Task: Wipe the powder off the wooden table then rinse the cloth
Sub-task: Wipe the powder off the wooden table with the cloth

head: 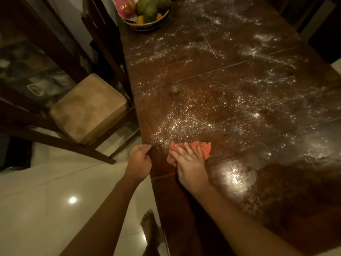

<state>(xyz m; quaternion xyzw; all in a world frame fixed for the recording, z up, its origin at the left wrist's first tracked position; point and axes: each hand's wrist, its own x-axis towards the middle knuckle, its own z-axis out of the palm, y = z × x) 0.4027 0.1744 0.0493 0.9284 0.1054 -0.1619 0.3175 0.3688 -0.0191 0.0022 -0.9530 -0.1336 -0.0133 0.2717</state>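
Hands at work: the right hand (188, 161) presses flat, fingers spread, on an orange cloth (203, 147) near the worktop (239, 80) edge, beside scattered white powder (184, 124), while the left hand (139, 159), loosely curled, rests at that edge.
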